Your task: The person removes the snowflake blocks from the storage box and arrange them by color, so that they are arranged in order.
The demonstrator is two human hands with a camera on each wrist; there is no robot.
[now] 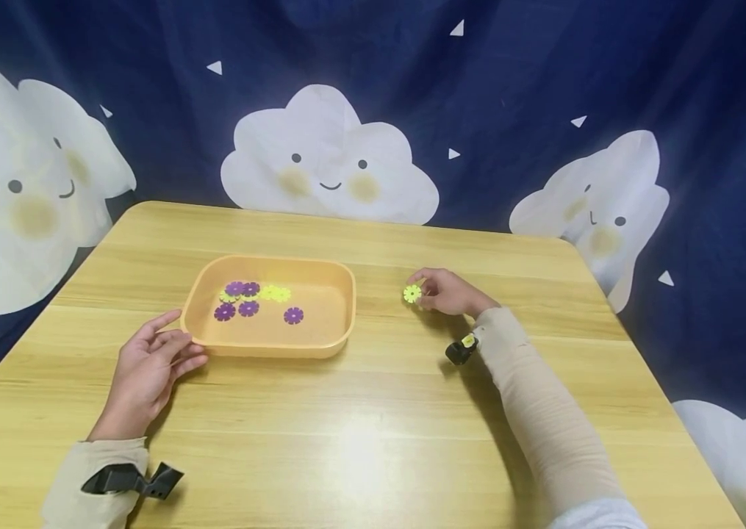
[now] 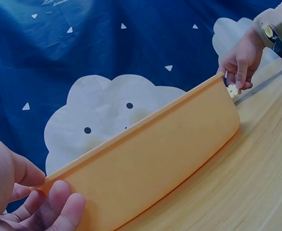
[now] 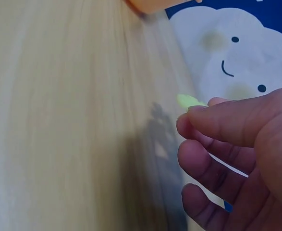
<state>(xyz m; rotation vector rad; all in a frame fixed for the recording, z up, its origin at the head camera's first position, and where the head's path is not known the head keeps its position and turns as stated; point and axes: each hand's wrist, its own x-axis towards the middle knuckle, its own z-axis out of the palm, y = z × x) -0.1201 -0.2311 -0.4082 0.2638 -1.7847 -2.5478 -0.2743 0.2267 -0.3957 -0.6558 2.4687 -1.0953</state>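
Note:
My right hand point(image 1: 450, 292) pinches a yellow-green notched plastic disc point(image 1: 411, 294) between thumb and fingertips. The right wrist view shows this disc point(image 3: 189, 101) nearly edge-on, held above the table with its shadow below. At the left, my left hand point(image 1: 151, 364) grips the near-left corner of an orange plastic tray point(image 1: 273, 350). Its thumb lies at the rim and its other fingers point(image 2: 59, 197) bend against the outer wall. Inside the tray are several purple notched discs point(image 1: 293, 316) and a group of yellow-green ones point(image 1: 276, 293), some overlapping.
The tray stands on a wood-grain table point(image 1: 373, 411), left of the right hand. A dark blue curtain point(image 1: 492, 88) with white clouds hangs directly behind the table's far edge. Black wrist cameras are strapped on both sleeves.

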